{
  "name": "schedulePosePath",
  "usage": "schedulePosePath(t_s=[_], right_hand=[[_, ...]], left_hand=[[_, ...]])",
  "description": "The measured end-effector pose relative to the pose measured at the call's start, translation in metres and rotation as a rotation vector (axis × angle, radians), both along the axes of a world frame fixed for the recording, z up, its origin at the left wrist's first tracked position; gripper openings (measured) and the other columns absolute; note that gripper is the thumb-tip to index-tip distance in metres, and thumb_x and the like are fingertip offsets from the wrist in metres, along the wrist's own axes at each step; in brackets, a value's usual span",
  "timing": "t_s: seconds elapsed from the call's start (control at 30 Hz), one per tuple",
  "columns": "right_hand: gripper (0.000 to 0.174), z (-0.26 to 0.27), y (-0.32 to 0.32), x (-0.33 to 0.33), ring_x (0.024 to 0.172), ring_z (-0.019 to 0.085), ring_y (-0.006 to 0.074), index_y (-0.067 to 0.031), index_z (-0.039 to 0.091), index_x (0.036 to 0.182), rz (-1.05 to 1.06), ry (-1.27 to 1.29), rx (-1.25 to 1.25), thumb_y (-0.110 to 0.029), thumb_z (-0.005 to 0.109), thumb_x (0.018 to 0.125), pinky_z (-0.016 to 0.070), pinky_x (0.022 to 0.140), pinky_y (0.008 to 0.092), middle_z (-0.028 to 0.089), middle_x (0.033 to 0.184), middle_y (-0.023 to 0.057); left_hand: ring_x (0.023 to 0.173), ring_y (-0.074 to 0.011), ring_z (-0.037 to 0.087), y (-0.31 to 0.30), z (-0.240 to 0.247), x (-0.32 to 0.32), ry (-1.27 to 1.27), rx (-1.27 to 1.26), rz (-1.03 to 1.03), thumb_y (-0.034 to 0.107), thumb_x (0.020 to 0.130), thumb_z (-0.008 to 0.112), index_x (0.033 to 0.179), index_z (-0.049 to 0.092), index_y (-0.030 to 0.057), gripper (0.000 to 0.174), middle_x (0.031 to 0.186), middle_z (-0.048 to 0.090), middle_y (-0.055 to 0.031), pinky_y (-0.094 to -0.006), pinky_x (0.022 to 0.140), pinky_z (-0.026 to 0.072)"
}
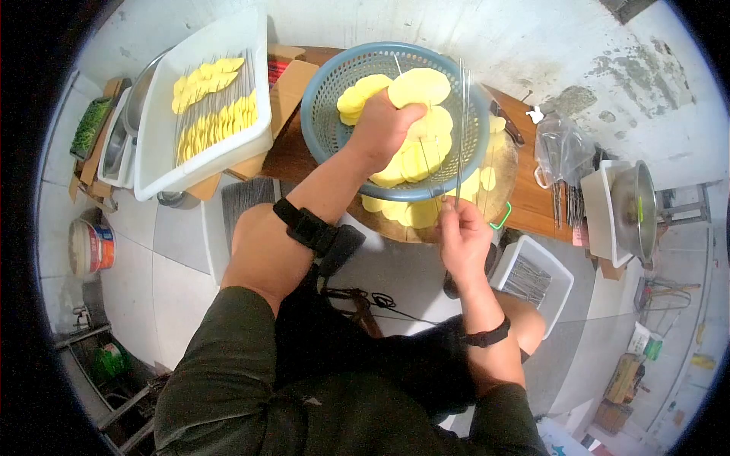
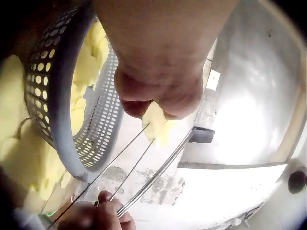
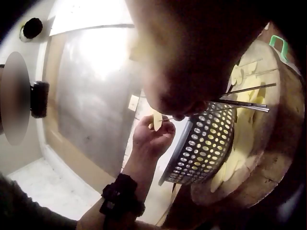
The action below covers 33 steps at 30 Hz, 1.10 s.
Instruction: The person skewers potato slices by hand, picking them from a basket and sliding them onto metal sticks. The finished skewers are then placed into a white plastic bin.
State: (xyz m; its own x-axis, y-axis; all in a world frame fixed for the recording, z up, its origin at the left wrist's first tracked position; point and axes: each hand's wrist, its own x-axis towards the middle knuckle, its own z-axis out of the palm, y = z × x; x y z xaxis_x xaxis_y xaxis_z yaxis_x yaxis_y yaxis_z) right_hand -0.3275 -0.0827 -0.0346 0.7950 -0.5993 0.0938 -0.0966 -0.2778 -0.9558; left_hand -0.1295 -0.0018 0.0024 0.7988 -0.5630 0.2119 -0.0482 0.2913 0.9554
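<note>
Over a blue-grey perforated basket [image 1: 310,114] holding yellow slices [image 1: 361,95], my left hand [image 1: 380,128] grips a yellow slice [image 1: 420,87]. In the left wrist view the held slice [image 2: 155,125] has two thin metal skewers [image 2: 132,170] running into it. My right hand [image 1: 465,242] pinches the skewers' lower ends at the basket's near rim, along with some longer skewers [image 1: 462,129] that point past the slice. More yellow slices [image 1: 417,215] lie on a round wooden board [image 1: 502,199] under the basket.
A white tub [image 1: 266,91] at the left holds skewered yellow slices [image 1: 217,125]. To the right are a knife [image 1: 511,131], a clear plastic bag [image 1: 563,148] and a steel bowl [image 1: 645,213]. A white tray [image 1: 559,292] of skewers stands low near the right knee.
</note>
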Motion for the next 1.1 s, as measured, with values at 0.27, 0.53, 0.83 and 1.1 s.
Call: schedulePosePath(t_s=[0.27, 0.53, 0.83, 1.1], right_hand=[[0.015, -0.011, 0.001, 0.000, 0.059, 0.054, 0.0083, 0.0025, 0.065, 0.094, 0.017, -0.027, -0.175, -0.011, 0.061, 0.091, 0.0453, 0.056, 0.0248, 0.059, 0.064, 0.0049], [0.013, -0.009, 0.005, 0.005, 0.059, 0.062, 0.0142, 0.0011, 0.067, 0.095, -0.005, -0.019, -0.336, -0.009, 0.063, 0.088, 0.0488, 0.057, 0.0277, 0.063, 0.066, 0.0112], [0.015, -0.006, 0.010, 0.005, 0.060, 0.057, 0.0076, 0.0027, 0.065, 0.095, -0.010, -0.027, -0.324, -0.010, 0.059, 0.091, 0.0469, 0.059, 0.0230, 0.062, 0.065, 0.0031], [0.015, 0.004, 0.010, 0.007, 0.059, 0.055, 0.0085, 0.0023, 0.065, 0.094, 0.000, -0.015, -0.209, -0.011, 0.060, 0.091, 0.0463, 0.057, 0.0256, 0.060, 0.064, 0.0048]], left_hand=[[0.081, -0.0136, 0.060, 0.000, 0.005, 0.002, 0.178, -0.236, 0.137, 0.019, 0.089, 0.058, 0.104, 0.059, -0.0013, 0.026, 0.095, 0.062, -0.0059, -0.0282, 0.071, 0.0509], [0.074, -0.0140, 0.059, 0.001, 0.006, 0.018, 0.569, -0.329, 0.086, 0.017, 0.088, 0.057, 0.092, 0.059, 0.0015, 0.016, 0.085, 0.061, -0.0051, -0.0291, 0.068, 0.0514], [0.075, -0.0152, 0.060, 0.008, 0.011, 0.015, 0.539, -0.297, 0.056, 0.016, 0.088, 0.057, 0.093, 0.060, 0.0009, 0.016, 0.086, 0.061, -0.0057, -0.0311, 0.067, 0.0524], [0.075, -0.0155, 0.061, 0.007, -0.013, 0.012, 0.001, -0.153, 0.146, 0.016, 0.088, 0.057, 0.094, 0.060, -0.0009, 0.018, 0.085, 0.062, -0.0059, -0.0297, 0.067, 0.0521]])
